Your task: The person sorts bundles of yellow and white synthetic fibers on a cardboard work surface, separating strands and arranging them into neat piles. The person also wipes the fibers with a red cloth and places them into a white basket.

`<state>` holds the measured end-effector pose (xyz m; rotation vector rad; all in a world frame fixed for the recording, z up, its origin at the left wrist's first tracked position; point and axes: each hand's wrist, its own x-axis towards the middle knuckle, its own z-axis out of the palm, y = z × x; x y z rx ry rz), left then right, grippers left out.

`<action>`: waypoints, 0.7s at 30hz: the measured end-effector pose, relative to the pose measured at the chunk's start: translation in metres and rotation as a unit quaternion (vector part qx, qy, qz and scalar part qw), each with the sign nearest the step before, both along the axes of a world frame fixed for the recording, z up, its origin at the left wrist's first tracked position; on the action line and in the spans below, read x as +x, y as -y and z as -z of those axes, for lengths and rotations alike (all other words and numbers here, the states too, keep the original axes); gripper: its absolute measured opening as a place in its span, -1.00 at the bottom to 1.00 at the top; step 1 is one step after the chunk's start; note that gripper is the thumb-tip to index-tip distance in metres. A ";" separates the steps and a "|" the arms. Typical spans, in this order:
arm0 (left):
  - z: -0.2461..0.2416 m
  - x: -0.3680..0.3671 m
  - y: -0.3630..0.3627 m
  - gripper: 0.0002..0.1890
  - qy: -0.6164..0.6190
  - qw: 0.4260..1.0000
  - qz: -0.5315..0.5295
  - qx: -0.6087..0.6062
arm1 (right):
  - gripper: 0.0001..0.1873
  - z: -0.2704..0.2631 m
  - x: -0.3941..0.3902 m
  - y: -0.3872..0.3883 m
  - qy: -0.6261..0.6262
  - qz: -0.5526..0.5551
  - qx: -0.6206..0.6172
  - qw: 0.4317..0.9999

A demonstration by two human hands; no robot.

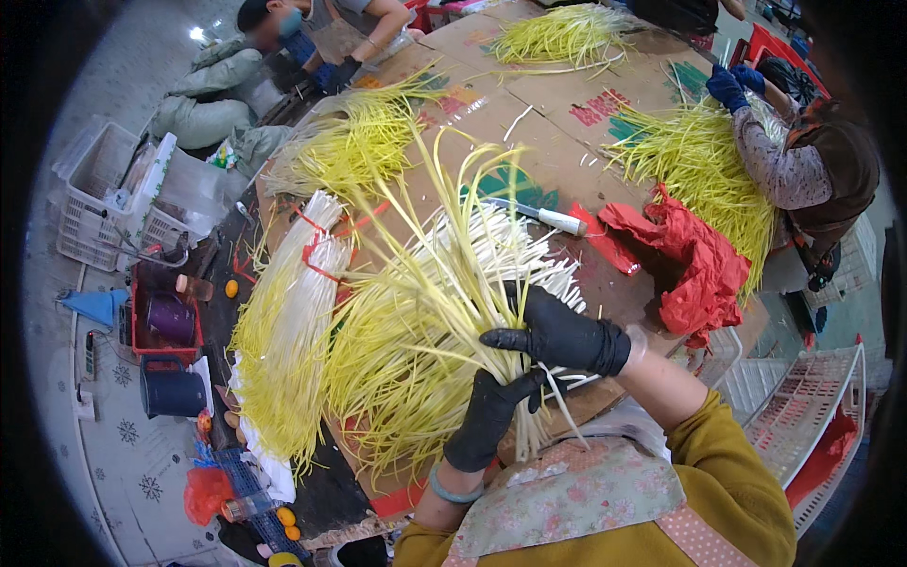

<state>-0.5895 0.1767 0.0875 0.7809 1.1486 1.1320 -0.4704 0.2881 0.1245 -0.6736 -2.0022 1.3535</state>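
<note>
My left hand point(489, 418), in a black glove, is closed around the lower white stems of a bunch of yellow chives point(460, 262). Just above it, my right hand point(560, 333), gloved the same way, also grips this bunch, its fingers across the stems. The yellow leaf ends fan upward and away from me. Under the bunch, a large loose pile of chives point(397, 375) lies on the cardboard-covered table point(560, 135), white ends pointing to the upper right. Left of that pile rest chive bundles point(312, 283) tied with red string. A knife point(560, 220) with a pale handle lies beyond the pile.
Crumpled red paper point(680, 262) lies right of the knife. More chives point(708, 177) are heaped before a blue-gloved person at right; another person stands at upper left. White plastic crates point(801, 418) stand beside me at right. A dark mug point(170, 390) is off the table's left edge.
</note>
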 end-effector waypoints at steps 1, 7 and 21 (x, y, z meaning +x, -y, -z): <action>0.002 0.001 0.000 -0.67 0.000 1.000 -0.008 -0.006 | -0.50 0.004 0.006 -0.004 0.039 -0.030 -0.043 0.998; 0.001 0.000 -0.008 -0.77 0.019 1.000 0.008 -0.011 | -0.53 0.024 0.032 -0.010 0.023 0.069 -0.064 0.995; 0.001 0.013 -0.012 -0.63 -0.115 0.992 -0.038 -0.027 | -0.69 0.006 0.016 -0.002 -0.072 0.212 -0.107 0.969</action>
